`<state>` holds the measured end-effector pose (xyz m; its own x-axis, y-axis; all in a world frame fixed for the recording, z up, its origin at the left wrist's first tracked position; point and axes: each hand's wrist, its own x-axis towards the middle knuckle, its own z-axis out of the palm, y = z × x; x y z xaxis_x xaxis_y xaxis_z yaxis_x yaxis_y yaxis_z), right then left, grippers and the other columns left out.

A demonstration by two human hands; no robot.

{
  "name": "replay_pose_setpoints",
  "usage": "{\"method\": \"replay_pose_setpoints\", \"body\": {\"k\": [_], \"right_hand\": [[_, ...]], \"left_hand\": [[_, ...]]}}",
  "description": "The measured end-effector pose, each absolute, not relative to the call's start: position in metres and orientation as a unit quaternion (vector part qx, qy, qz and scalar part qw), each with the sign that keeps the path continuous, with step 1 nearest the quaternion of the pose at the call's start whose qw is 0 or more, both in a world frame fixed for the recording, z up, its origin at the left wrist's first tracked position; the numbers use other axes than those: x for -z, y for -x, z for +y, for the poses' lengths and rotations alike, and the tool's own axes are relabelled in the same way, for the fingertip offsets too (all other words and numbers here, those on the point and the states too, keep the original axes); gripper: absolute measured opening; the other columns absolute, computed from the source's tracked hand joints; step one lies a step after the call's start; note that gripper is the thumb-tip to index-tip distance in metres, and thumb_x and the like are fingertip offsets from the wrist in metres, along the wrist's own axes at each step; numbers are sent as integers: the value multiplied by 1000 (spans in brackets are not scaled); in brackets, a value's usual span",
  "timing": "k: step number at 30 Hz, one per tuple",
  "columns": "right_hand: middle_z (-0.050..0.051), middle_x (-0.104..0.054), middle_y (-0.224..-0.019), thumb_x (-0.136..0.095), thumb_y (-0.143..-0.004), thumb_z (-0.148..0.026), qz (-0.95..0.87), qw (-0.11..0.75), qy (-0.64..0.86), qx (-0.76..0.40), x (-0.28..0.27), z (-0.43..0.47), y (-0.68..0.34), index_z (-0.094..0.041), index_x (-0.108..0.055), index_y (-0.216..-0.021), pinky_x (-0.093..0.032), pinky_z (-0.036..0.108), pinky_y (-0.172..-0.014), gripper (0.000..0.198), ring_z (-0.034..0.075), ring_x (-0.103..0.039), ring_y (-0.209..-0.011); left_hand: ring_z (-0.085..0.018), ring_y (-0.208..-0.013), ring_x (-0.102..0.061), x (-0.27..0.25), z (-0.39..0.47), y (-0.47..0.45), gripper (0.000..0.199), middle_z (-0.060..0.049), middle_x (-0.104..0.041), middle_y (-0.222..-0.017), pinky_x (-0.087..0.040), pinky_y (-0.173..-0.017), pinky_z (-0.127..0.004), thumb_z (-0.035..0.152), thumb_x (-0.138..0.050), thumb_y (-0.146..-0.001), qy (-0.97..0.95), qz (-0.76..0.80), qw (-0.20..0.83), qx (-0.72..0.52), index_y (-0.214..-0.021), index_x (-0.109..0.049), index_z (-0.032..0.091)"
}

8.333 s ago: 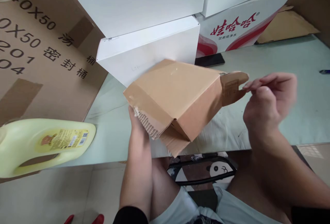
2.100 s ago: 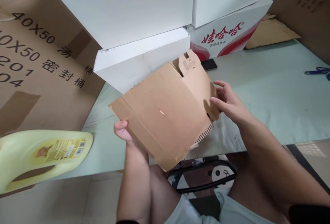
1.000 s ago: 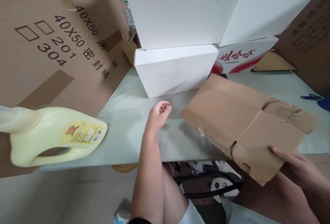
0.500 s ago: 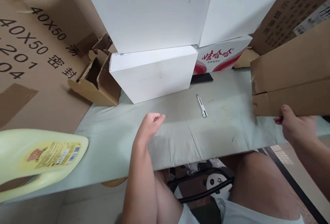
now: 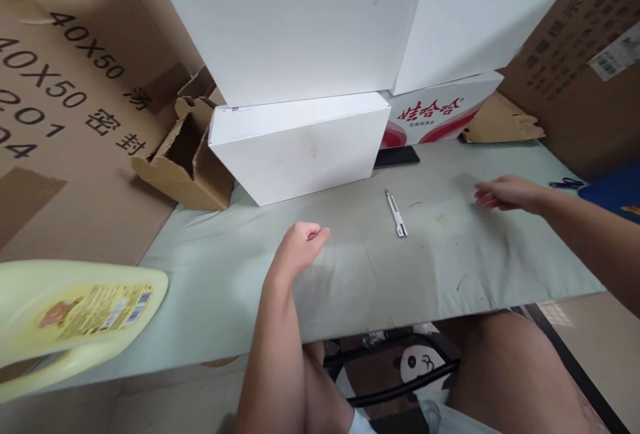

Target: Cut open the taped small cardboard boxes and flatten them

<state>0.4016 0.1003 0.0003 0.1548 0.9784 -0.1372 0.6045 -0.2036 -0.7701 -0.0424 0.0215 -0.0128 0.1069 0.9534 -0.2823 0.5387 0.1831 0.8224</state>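
In the head view, the left hand (image 5: 299, 244) is curling its fingers inward over the worktop (image 5: 350, 301), in from its front edge, pinching nothing visible. The right hand (image 5: 503, 194) is hovering toward the right end; how far its fingers are spreading, I cannot tell. The utility knife (image 5: 396, 214) is lying between them, touching neither. The work seems to be standing between handlings; gripping the knife would call for opened fingers. At back left, an open carton (image 5: 210, 177) is showing only shadow inside; the jug (image 5: 90, 274) is hiding its contents.
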Motion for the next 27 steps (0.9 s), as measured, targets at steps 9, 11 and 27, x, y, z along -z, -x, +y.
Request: {"method": "replay_pose_setpoints", "body": {"k": [9,11,27], "right_hand": [[-2,-61,-56,-55,-92,-40,-879,85,416,-217,-78,69,-199,-21,-63,-70,-34,27,-51,30,11,-47,-48],[-1,-61,-58,-51,-93,-34,-918,132,323,-190,-104,60,-147,-20,-64,-77,-37,27,-54,25,11,-49,-50],[11,-71,-110,-65,-98,-32,-938,93,334,-8,-83,123,156,-12,-69,-79,-61,39,-91,28,28,-77,-105]], "left_hand": [[-10,-56,-17,-3,-2,61,45,4,-17,-59,-12,-52,-28,42,-55,-82,-535,600,423,-418,-60,-20,23],[-10,-55,-17,-5,-7,73,46,4,-17,-58,-14,-52,-28,42,-55,-82,-505,594,402,-480,-58,-21,23],[-9,-50,-18,8,-32,143,48,7,-19,-50,-13,-51,-29,29,-62,-82,-266,556,301,-728,-53,-24,23]]}}
